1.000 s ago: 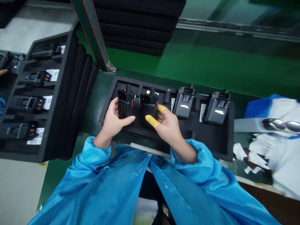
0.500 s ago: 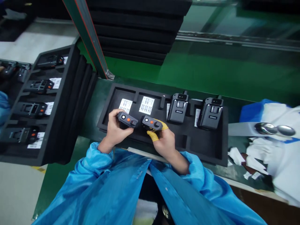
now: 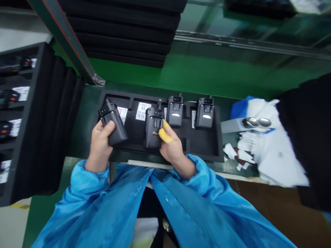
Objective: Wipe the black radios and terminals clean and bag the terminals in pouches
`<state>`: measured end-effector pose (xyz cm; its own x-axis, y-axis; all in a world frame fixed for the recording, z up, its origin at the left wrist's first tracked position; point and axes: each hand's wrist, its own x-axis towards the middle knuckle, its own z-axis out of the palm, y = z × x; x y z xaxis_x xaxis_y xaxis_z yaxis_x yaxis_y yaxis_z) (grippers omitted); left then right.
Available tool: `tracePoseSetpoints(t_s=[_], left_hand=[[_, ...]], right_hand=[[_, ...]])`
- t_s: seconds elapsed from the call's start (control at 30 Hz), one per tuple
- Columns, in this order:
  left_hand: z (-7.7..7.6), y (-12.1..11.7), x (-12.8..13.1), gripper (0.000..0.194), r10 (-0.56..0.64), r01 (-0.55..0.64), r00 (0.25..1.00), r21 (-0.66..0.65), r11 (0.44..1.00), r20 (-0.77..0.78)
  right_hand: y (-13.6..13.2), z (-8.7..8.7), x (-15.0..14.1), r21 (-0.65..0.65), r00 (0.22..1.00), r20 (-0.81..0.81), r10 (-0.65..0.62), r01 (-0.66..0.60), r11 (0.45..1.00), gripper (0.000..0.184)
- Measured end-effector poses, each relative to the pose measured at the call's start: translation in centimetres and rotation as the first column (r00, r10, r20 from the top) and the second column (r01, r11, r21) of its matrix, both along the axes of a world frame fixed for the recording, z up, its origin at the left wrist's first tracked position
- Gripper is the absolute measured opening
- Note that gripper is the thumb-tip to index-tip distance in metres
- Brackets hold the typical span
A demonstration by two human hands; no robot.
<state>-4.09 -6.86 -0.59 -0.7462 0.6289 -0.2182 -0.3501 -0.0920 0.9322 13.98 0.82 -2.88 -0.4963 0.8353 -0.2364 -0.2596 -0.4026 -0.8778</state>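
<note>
Our left hand is closed around a black rugged handheld radio, its long axis tilted over the black foam tray. Our right hand, wearing yellow finger cots, clasps a second radio upright in the tray, directly ahead of that hand.

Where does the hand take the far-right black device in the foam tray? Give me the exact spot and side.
Take the black device by its two long sides, coming from above and the near side. It lies in its slot in the foam tray with its stub end pointing away, and the open recess just below it seems to leave that near end free.
</note>
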Motion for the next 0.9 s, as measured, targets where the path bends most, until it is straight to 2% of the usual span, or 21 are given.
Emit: tracePoseSetpoints(t_s=[0.1, 0.17, 0.23, 0.3, 0.4, 0.5, 0.6, 0.7, 0.77, 0.83, 0.9], left_hand=[[0.9, 0.2, 0.0, 0.029, -0.093, 0.062, 0.955, 0.117, 0.991, 0.281], [1.4, 0.1, 0.3, 0.031, -0.201, 0.143, 0.921, 0.191, 0.971, 0.333], [1.9, -0.1, 0.6, 0.042, -0.336, 0.28, 0.892, 0.215, 0.936, 0.303], [2.1, -0.4, 0.7, 0.056, -0.445, 0.406, 0.867, 0.199, 0.892, 0.225], [1.8, -0.6, 0.4, 0.073, -0.525, 0.509, 0.846, 0.159, 0.846, 0.086], [1.1, -0.6, 0.3, 0.095, -0.571, 0.571, 0.82, 0.125, 0.811, -0.038], [0.1, -0.1, 0.6, 0.119, -0.547, 0.56, 0.824, 0.061, 0.826, -0.149], [-0.8, 0.3, 1.2, 0.124, -0.491, 0.51, 0.838, 0.021, 0.86, -0.238], [-1.0, 0.5, 1.5, 0.123, -0.486, 0.505, 0.839, 0.017, 0.863, -0.246], [-0.7, 0.6, 1.7, 0.124, -0.497, 0.513, 0.845, 0.032, 0.858, -0.198], [-0.1, 0.7, 1.8, 0.118, -0.515, 0.52, 0.853, 0.061, 0.852, -0.082]], right_hand=[[0.7, 1.3, 0.5, -0.3, 0.989, -0.111, 0.095, -0.125, 0.946, 0.021], [0.9, 1.9, 0.9, -0.405, 0.974, -0.176, 0.141, -0.202, 0.892, 0.021], [1.0, 2.2, 1.1, -0.46, 0.966, -0.213, 0.146, -0.231, 0.858, 0.028], [0.9, 2.3, 1.1, -0.468, 0.97, -0.204, 0.135, -0.218, 0.857, 0.031], [0.9, 2.3, 1.1, -0.461, 0.983, -0.149, 0.11, -0.167, 0.871, 0.032], [1.0, 2.3, 1.2, -0.494, 0.992, -0.102, 0.074, -0.115, 0.862, 0.034], [1.1, 2.0, 1.2, -0.485, 0.994, -0.075, 0.079, -0.106, 0.868, 0.033], [1.1, 1.4, 1.4, -0.405, 0.993, -0.035, 0.109, -0.113, 0.907, 0.03], [1.0, 0.9, 1.6, -0.336, 0.991, -0.01, 0.133, -0.129, 0.933, 0.03], [1.0, 0.7, 1.8, -0.296, 0.988, -0.005, 0.156, -0.151, 0.943, 0.031], [0.9, 0.7, 2.0, -0.259, 0.987, -0.008, 0.163, -0.159, 0.953, 0.031]])
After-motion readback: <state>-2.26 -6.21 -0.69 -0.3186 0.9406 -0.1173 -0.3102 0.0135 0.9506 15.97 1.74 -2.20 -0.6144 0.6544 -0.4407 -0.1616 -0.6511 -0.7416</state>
